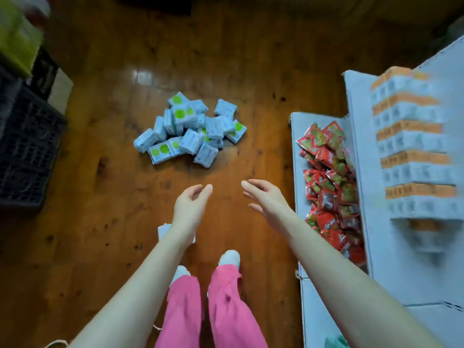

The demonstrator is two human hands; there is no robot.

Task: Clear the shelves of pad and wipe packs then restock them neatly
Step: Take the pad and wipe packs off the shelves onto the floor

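1. Head view, looking down. A pile [190,129] of white pad packs with green dots lies jumbled on the wooden floor [113,197]; some packs are flat, some on edge, all touching or overlapping.
2. Left hand [189,207]: held out nearer the camera than the pile, apart from it and not touching it. Its fingers [207,189] are loosely curved and hold nothing.
3. Right hand [266,199]: beside the left, also on the near side of the pile and apart from it. Its fingers [251,184] are spread, nearly straight, and hold nothing.
4. One stray pack [164,231] lies on the floor on the near side of the pile, partly hidden under the left forearm.
5. Shelf [297,146]: right of the pile. The lower level carries heaped red packets [329,184]; the level above carries a neat row of orange-and-white packs [411,146], blurred, print unreadable.
6. Dark crates [25,146] stand well left of the pile.
7. Pink trousers [226,310] and white shoes [229,257] show on the near side of the pile, below the hands.
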